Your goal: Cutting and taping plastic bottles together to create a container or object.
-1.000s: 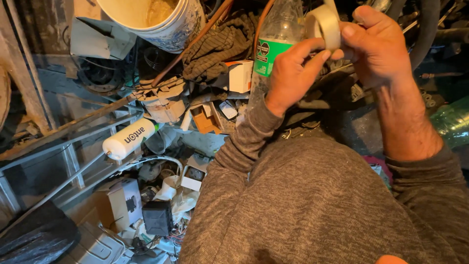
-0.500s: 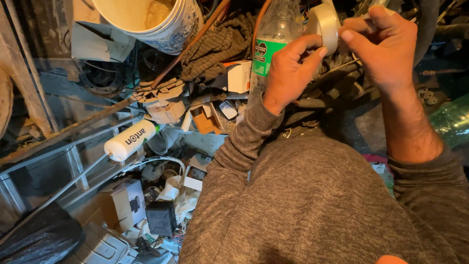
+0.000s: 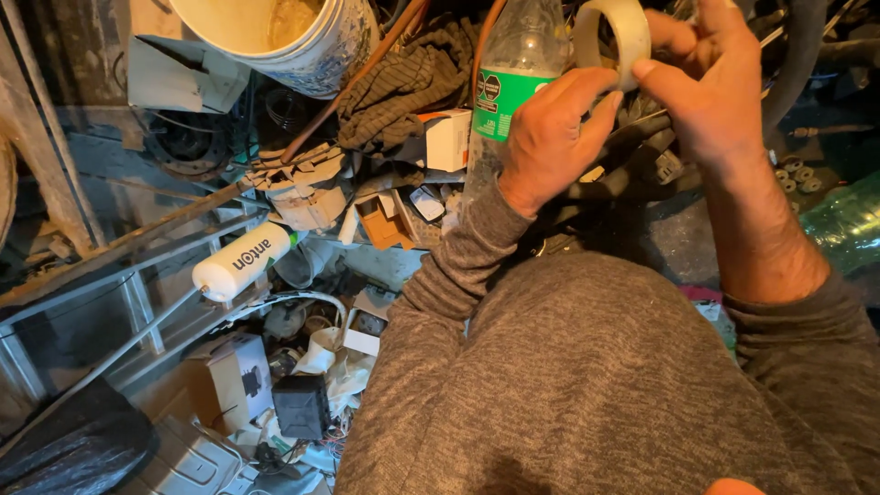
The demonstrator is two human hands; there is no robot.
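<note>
Close below me at six o'clock, my grey sweater fills the view; up at one o'clock my left hand and right hand both pinch the tape roll, probably hunting its end. Beyond, the plastic bottle and bucket top a cluttered heap
</note>
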